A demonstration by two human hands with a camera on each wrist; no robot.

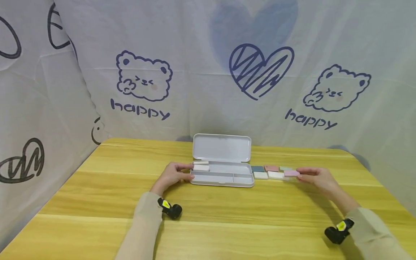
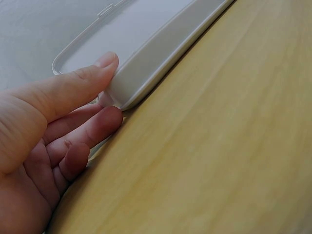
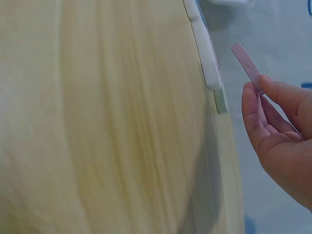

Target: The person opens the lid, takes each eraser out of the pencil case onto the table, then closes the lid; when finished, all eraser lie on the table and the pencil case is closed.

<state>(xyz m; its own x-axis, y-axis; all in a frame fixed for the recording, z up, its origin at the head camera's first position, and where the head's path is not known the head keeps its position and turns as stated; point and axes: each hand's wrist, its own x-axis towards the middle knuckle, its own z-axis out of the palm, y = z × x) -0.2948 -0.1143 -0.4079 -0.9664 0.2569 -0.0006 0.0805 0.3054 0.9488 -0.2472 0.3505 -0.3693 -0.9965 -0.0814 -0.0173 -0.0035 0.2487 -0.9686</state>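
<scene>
Head: the partly filled case (image 1: 211, 183) holds two white blocks (image 1: 201, 168) at its left end; other blocks (image 1: 261, 176) lie on the tabletop (image 1: 247, 224), right of it. Left wrist: the left hand (image 2: 36, 122) grips that end. Right wrist: the right hand (image 3: 285, 134) pinches a pink block (image 3: 247, 61), right of the case.

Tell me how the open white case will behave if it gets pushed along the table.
The white case will probably slide rather than roll, its long, low body resting on the table. The raised lid might swing, being hinged at the back. The white blocks inside could shift, with bare compartment floor beside them.
</scene>
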